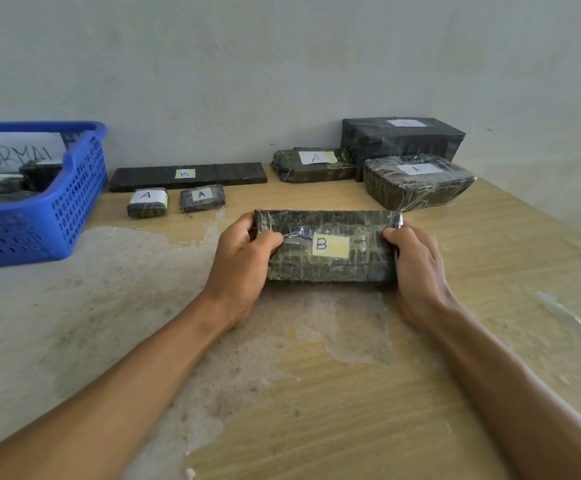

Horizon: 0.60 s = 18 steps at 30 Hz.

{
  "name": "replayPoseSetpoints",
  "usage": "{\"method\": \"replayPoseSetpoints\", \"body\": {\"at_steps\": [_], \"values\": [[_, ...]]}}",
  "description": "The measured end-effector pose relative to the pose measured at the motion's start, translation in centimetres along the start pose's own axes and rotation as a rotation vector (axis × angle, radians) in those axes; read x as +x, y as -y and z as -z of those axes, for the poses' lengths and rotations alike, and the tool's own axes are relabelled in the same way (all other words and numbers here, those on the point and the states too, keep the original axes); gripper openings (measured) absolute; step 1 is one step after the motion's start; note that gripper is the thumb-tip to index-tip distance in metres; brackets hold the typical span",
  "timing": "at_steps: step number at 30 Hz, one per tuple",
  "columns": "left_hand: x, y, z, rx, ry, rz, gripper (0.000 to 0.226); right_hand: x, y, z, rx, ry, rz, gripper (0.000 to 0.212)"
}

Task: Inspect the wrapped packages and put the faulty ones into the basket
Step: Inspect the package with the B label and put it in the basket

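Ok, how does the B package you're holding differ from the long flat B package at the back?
The held B package is a thick block; the long B package is a thin, flat slab. The held one is gripped at its ends by the left hand and right hand; the long one lies untouched near the wall. The held one's wrap looks torn beside its label; the long one's looks smooth. Both are dark, with a B label.
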<state>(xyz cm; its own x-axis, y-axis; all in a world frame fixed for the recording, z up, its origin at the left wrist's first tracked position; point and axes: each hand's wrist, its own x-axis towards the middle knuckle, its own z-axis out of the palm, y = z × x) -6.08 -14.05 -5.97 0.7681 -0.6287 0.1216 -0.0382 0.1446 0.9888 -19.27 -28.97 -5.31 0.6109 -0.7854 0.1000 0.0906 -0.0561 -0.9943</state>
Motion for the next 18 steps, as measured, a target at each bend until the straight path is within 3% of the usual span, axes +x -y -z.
{"method": "replayPoseSetpoints", "body": {"at_steps": [5, 8, 13, 18], "values": [[0.11, 0.11, 0.26, 0.008, 0.065, -0.019, 0.018, 0.44, -0.46, 0.34, 0.006, -0.038, 0.009, 0.023], [0.15, 0.12, 0.53, 0.036, 0.124, -0.013, 0.025, 0.47, -0.41, 0.47, 0.046, -0.06, -0.02, 0.017], [0.08, 0.07, 0.53, 0.002, 0.06, -0.007, 0.022, 0.42, -0.12, 0.82, 0.135, 0.027, -0.098, 0.034], [0.0, -0.06, 0.58, -0.024, 0.057, -0.001, 0.022, 0.5, 0.02, 0.77, 0.088, 0.01, -0.092, 0.035]]}}
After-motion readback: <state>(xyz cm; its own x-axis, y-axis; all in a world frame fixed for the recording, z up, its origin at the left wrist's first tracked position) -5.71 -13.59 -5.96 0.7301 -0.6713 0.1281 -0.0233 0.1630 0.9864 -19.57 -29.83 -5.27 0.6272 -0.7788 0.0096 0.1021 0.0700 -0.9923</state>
